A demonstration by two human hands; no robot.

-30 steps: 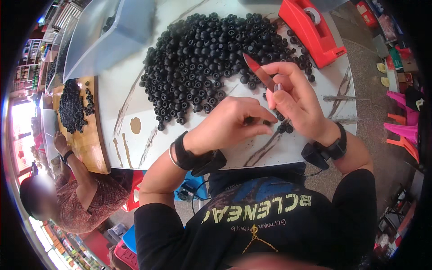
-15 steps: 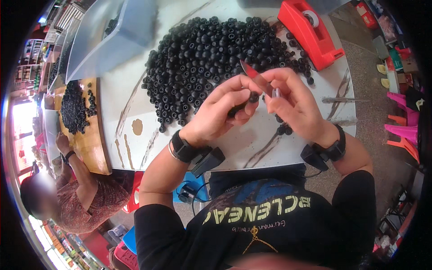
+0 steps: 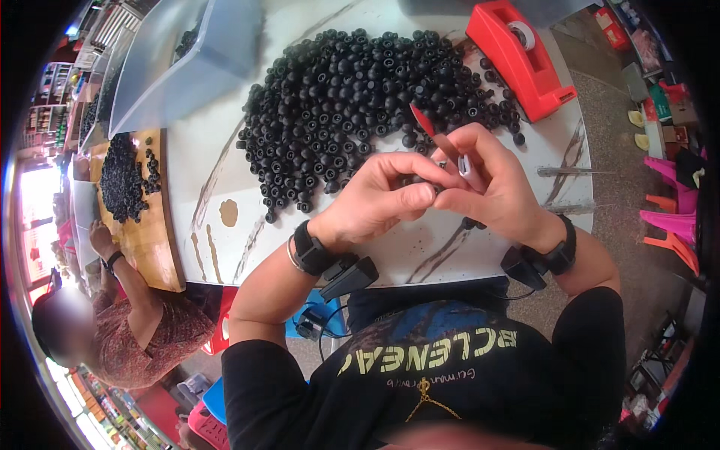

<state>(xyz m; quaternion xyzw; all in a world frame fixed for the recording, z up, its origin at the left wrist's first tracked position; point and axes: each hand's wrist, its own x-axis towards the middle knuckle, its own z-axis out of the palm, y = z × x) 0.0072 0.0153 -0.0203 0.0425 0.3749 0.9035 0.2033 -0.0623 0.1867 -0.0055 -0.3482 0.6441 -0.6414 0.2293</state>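
Over the near side of the white table, my two hands meet with their thumb tips close together. My right hand (image 3: 499,184) is closed around a small knife (image 3: 448,145), its reddish blade pointing up and away to the left. My left hand (image 3: 382,193) is curled shut on a small black round part, mostly hidden behind the fingers and thumb. Just beyond the hands spreads a large heap of black round parts (image 3: 330,112), many showing a hollow ringed end. A few more lie under my right hand.
A red tape dispenser (image 3: 521,64) stands at the far right of the table (image 3: 315,247). Far left is a translucent plastic bin (image 3: 161,82). A co-worker (image 3: 142,322) sits left at a wooden board (image 3: 169,247) bearing more black parts. Clear thin rods (image 3: 574,172) lie near the right edge.
My hands have come together, the left thumb now meeting the right. The knife has shifted slightly right and nearer, and the black part is now mostly covered.
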